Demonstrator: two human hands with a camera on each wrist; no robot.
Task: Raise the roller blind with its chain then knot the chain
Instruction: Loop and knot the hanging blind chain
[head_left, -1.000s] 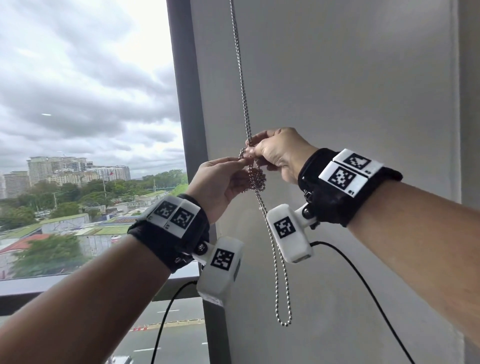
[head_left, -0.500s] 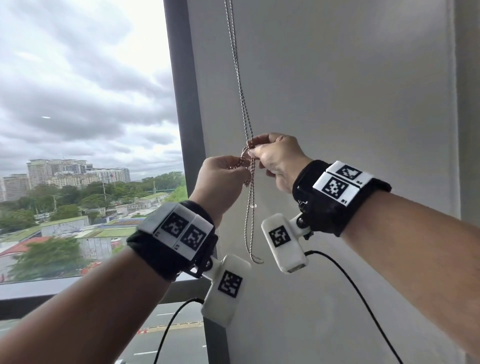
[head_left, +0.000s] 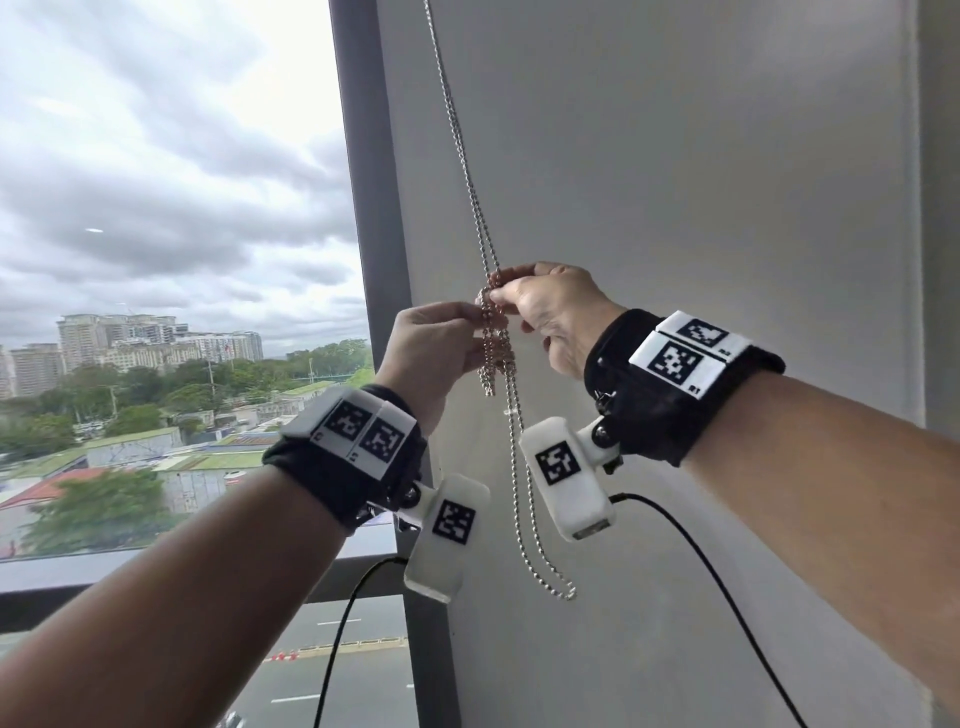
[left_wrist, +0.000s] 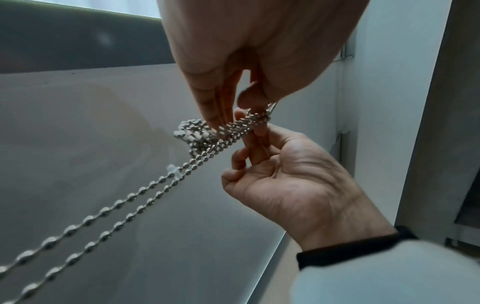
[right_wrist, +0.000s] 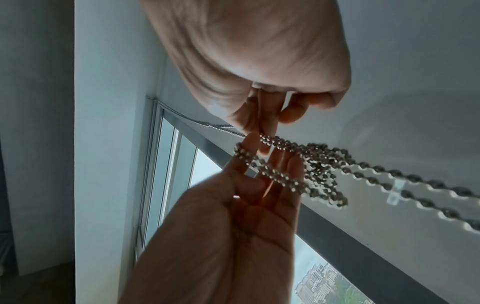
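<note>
A silver bead chain (head_left: 470, 176) hangs down the grey wall beside the window frame. At chest height it is bunched into several turns (head_left: 493, 358). My left hand (head_left: 475, 322) pinches this bunch from the left. In the right wrist view a turn of chain (right_wrist: 249, 158) lies round a left fingertip. My right hand (head_left: 500, 297) pinches the chain just above, thumb against fingers (right_wrist: 259, 127). Below both hands a doubled loop (head_left: 563, 590) dangles free, with a small clear connector (left_wrist: 173, 172) on it. The blind itself is out of the head view.
The dark window frame post (head_left: 371, 234) stands just left of the chain and the sill (head_left: 156, 564) runs below my left arm. Black cables (head_left: 691, 561) hang from both wrist cameras. A pale grey wall (head_left: 701, 182) fills the right side.
Both hands have stayed together on the chain. The dangling loop was drawn up short half a second ago and now hangs lower again, with the bunch of turns under my fingers.
</note>
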